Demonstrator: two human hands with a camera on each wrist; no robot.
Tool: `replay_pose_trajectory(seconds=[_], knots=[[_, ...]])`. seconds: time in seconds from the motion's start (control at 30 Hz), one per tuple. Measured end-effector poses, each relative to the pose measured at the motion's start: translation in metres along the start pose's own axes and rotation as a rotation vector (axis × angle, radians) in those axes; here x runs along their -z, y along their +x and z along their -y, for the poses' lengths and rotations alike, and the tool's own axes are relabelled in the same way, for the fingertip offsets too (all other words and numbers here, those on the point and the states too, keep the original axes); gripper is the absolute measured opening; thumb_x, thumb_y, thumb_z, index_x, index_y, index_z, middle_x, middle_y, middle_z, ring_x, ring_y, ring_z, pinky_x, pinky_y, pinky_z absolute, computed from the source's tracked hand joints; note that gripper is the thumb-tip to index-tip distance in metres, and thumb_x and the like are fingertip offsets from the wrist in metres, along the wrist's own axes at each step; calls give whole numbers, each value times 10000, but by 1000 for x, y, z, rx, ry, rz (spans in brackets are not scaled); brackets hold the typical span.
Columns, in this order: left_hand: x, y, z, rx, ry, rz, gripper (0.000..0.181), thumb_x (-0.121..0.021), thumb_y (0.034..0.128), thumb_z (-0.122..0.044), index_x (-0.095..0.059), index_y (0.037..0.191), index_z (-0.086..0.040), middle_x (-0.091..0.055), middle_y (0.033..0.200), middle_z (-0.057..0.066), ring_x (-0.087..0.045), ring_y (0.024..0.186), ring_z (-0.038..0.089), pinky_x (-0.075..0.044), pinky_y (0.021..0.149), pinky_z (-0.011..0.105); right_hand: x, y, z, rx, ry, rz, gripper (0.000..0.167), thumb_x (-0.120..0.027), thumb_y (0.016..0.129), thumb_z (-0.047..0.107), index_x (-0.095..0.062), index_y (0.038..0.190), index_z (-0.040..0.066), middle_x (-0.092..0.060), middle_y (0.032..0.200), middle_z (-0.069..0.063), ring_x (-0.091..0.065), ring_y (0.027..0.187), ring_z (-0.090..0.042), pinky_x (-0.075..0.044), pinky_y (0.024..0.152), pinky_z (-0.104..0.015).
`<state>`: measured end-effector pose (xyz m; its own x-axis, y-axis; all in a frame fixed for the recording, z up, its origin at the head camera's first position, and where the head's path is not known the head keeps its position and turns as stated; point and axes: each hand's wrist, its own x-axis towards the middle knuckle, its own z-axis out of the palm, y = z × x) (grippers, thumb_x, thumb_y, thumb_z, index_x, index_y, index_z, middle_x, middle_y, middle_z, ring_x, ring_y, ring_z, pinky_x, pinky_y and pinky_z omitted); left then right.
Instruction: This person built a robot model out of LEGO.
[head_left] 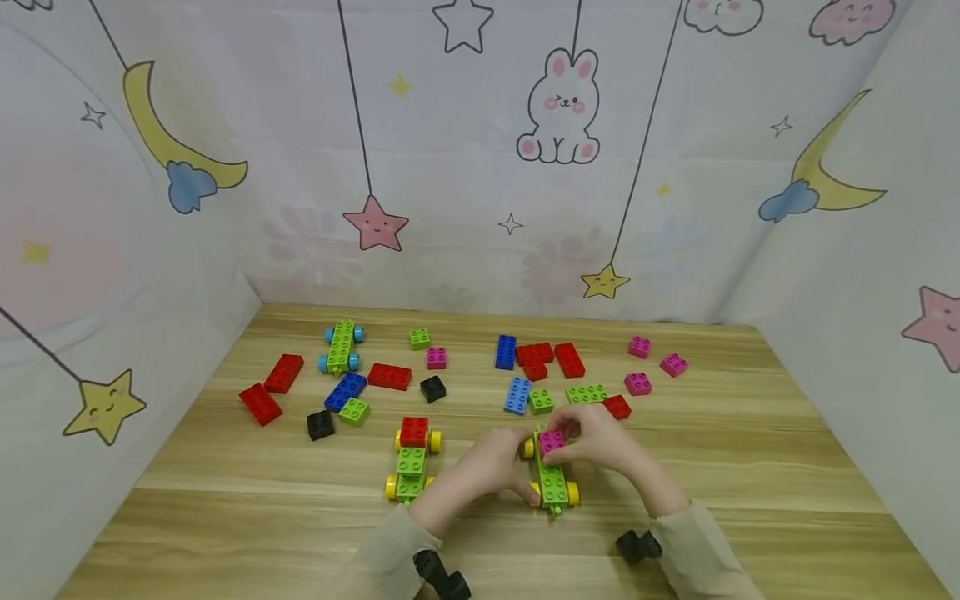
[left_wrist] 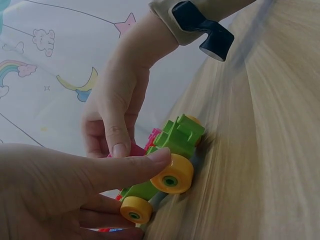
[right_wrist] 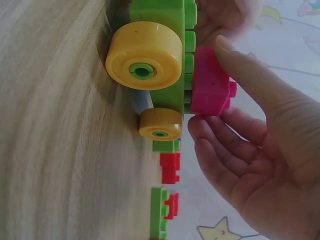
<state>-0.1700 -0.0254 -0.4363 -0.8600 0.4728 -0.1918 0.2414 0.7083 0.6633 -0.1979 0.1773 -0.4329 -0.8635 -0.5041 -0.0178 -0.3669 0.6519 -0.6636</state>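
Observation:
A green wheeled base (head_left: pixel 552 485) with yellow wheels (right_wrist: pixel 145 57) stands on the table in front of me. My left hand (head_left: pixel 489 463) holds it from the left side, the thumb by one wheel (left_wrist: pixel 175 174) and the fingers near the other end. Between thumb and fingertips, my right hand (head_left: pixel 600 433) pinches a magenta brick (right_wrist: pixel 210 85). That brick sits at the top of the base's studs; whether it is fully pressed down I cannot tell. Left of my hands stands another green car (head_left: pixel 411 462) with yellow wheels and a red brick (head_left: pixel 414 432) on top.
A green base with blue wheels (head_left: pixel 342 346) stands at the back left. Loose bricks lie across the back: red (head_left: pixel 390 376), black (head_left: pixel 432 388), dark blue (head_left: pixel 506 352), light blue (head_left: pixel 517 395), green (head_left: pixel 587 393) and several magenta (head_left: pixel 638 383). A printed cloth (head_left: pixel 465 167) rises behind the table.

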Motion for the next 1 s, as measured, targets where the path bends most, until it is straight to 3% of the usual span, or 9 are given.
replay_pose_trajectory(seconds=[1.0], knots=[[-2,2,2,7,-7,13,914,-935,631,-255,-511,1405,-19,-560,1404,126,-518,1294,300,-459,1051,446,-2,-1,0,23,-37,-23,359,-870,719,327,-701,937,97,-653,846,40,-577,775,-153,-490,678,-215]])
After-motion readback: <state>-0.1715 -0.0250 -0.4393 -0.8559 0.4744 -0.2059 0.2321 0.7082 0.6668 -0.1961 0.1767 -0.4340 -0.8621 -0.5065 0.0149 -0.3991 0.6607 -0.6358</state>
